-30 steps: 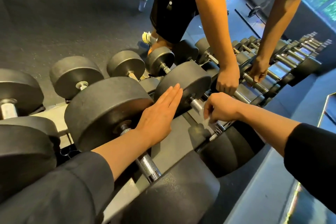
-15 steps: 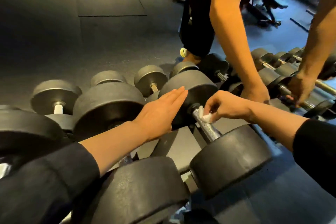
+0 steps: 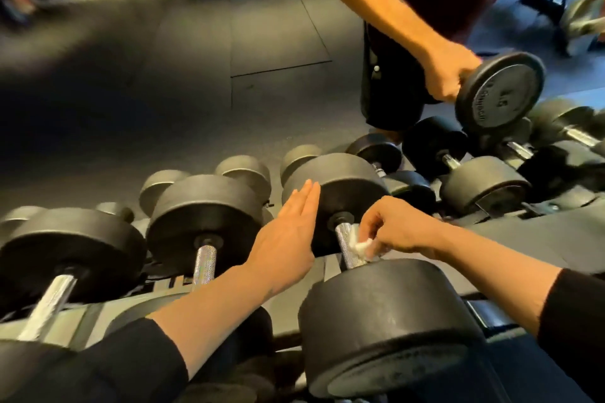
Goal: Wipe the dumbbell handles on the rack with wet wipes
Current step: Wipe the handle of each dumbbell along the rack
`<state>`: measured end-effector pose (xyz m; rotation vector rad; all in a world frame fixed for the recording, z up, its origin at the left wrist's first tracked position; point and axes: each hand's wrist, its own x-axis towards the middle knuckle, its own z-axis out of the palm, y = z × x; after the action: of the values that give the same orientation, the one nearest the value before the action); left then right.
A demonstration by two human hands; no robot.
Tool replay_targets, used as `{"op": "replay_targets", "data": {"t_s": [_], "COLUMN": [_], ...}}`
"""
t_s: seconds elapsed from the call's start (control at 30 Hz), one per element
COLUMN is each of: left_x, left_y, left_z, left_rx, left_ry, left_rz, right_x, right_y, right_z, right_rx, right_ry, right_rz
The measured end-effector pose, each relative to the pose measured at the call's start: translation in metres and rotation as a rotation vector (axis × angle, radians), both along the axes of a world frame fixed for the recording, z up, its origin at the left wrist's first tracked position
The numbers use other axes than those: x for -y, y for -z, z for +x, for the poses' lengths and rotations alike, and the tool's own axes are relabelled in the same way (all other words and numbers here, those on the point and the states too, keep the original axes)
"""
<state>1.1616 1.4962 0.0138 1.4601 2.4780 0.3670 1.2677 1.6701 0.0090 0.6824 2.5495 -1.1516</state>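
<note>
Head view. A white wet wipe (image 3: 359, 246) is pinched in the curled fingers of the right hand (image 3: 397, 228) and pressed against the right side of a knurled chrome handle (image 3: 347, 247). This handle belongs to a black dumbbell lying on the rack (image 3: 556, 232): its far head (image 3: 340, 186) is seen behind the hands, its near head (image 3: 389, 321) below the right wrist. Only a short stretch of bare handle is left between the two heads.

The left hand (image 3: 284, 239) is held flat, fingers straight and together, its palm against the left edge of the far head. Nothing is gripped by it.

To the left, two further dumbbells are racked in line, their handles (image 3: 204, 263) (image 3: 49, 301) exposed and separated by narrow gaps. More dumbbells are racked to the right.

At upper right, a lifted dumbbell (image 3: 501, 91) is gripped by another person's hand (image 3: 448, 75), well above the rack. A wide stretch of dark floor (image 3: 196, 75) lies beyond the rack's far edge.
</note>
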Motion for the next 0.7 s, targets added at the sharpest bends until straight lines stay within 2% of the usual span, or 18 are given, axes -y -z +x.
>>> {"op": "replay_targets", "data": {"t_s": [0.1,0.23,0.43,0.6,0.7], "left_x": [-0.003,-0.011,-0.019,-0.031,-0.032], "left_y": [0.001,0.005,-0.001,-0.005,-0.004], "left_z": [0.011,0.023,0.028,0.033,0.032], "left_rx": [0.032,0.025,0.049,0.024,-0.044], "left_ry": [-0.077,-0.141,-0.204,-0.233,-0.192], "left_rz": [0.05,0.084,0.054,0.032,-0.021], "right_x": [-0.008,-0.01,-0.014,-0.017,-0.018], "right_y": [0.02,0.035,0.047,0.055,0.06], "right_z": [-0.005,-0.003,0.012,0.031,0.031], "right_rx": [-0.174,-0.311,-0.318,-0.3,-0.345], "right_ry": [0.192,0.151,0.094,0.043,0.178], "right_rz": [0.07,-0.109,-0.213,-0.401,-0.46]}}
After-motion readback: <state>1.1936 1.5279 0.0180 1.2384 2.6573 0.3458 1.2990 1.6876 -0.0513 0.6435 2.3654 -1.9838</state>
